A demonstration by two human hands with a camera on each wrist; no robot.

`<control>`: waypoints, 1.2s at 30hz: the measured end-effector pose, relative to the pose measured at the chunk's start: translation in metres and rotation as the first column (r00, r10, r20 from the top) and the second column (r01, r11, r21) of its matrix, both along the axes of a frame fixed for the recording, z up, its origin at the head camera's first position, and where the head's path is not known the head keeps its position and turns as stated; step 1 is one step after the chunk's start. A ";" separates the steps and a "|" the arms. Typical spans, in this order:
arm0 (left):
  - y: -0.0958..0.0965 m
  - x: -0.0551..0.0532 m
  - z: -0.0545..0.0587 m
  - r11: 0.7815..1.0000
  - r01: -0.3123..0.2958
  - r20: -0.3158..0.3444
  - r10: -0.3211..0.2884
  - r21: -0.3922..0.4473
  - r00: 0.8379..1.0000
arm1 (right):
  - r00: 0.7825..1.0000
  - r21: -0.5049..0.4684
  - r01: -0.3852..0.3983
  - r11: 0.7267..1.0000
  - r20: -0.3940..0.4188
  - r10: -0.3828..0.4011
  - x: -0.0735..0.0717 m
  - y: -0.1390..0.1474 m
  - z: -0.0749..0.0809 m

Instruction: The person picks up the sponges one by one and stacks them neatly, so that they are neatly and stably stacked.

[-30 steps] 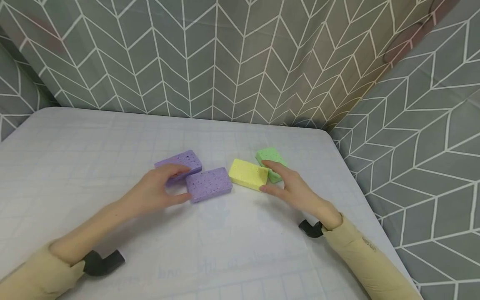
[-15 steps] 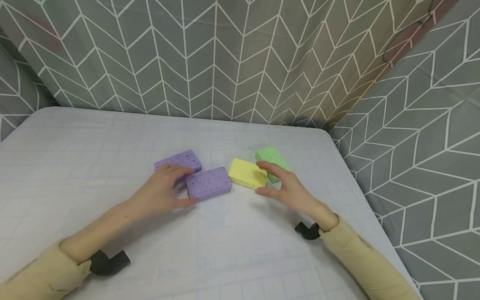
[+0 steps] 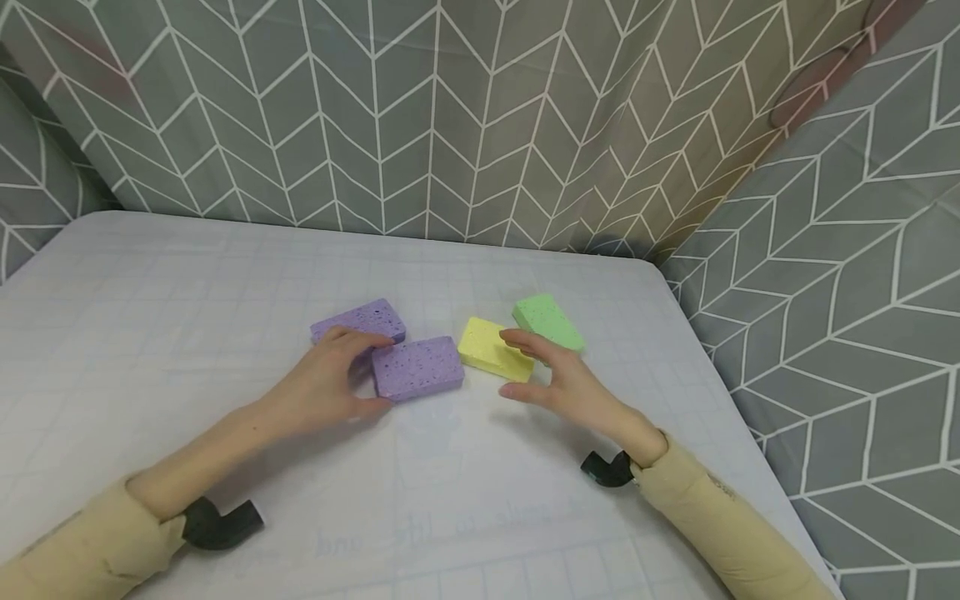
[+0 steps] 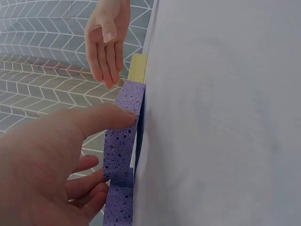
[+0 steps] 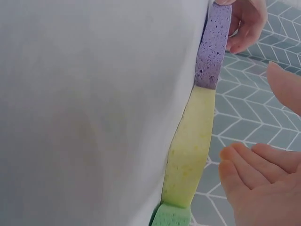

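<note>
My left hand (image 3: 318, 379) spans the left end of the front purple sponge (image 3: 420, 368), thumb at its near side and fingers at its back edge. In the left wrist view that thumb (image 4: 110, 117) lies against the pitted side of the sponge. Behind it and to the left lies another purple sponge (image 3: 371, 318), partly covered by my fingers. The yellow sponge (image 3: 487, 346) meets the front purple one at its right end. Above its right part my right hand (image 3: 573, 387) hovers, thumb and fingers apart, holding nothing. A green sponge (image 3: 547, 321) lies behind that hand.
All the sponges lie on a table with a pale cloth (image 3: 450, 517) printed with faint lines. A grey curtain (image 3: 405, 117) with white chevrons rises behind the table and along its right side. A black wrist mount (image 3: 221, 525) shows at my left sleeve.
My left hand has shifted right, from the gap by the rear purple sponge to the front one. The right hand has drawn back left, off the green sponge, and sits over the yellow one.
</note>
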State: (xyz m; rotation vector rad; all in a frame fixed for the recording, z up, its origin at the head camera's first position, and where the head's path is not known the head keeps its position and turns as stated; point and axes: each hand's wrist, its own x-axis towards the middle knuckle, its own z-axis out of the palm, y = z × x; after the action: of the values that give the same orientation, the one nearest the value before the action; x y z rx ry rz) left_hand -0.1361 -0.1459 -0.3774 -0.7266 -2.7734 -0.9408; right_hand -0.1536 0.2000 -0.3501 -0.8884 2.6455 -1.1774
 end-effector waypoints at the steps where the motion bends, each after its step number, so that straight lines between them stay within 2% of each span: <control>1: -0.001 0.000 0.000 1.000 -0.003 0.008 0.002 0.010 1.000 | 1.000 0.001 -0.003 1.000 0.008 0.003 0.000 -0.001 0.000; 8: -0.004 0.001 0.003 0.999 0.007 0.035 -0.008 0.045 0.999 | 1.000 0.009 -0.009 1.000 0.026 0.009 0.001 -0.005 -0.002; 14: -0.004 0.000 0.004 0.988 0.056 0.094 -0.070 0.141 0.993 | 1.000 -0.003 -0.018 1.000 0.021 0.018 0.002 -0.007 -0.004; 19: -0.006 0.000 0.005 0.978 0.059 0.156 -0.091 0.201 0.984 | 0.999 -0.003 -0.028 1.000 0.021 0.028 0.002 -0.010 -0.004; 24: -0.007 0.000 0.008 0.960 0.064 0.194 -0.120 0.273 0.974 | 0.999 -0.012 -0.029 1.000 0.021 0.029 0.002 -0.014 -0.005; 30: -0.005 0.002 0.010 0.924 0.093 0.234 -0.190 0.372 0.953 | 0.995 -0.044 -0.047 0.998 0.085 0.051 0.001 -0.020 -0.006; 36: -0.001 0.005 0.011 0.893 0.130 0.235 -0.250 0.430 0.940 | 0.988 -0.083 -0.078 0.993 0.128 0.088 0.003 -0.024 -0.009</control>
State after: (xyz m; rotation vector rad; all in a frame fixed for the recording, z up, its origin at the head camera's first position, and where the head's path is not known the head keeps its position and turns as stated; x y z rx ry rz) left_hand -0.1315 -0.1471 -0.3659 -0.8587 -2.6100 -1.7283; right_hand -0.1511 0.1761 -0.3589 -0.8916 2.4500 -1.2802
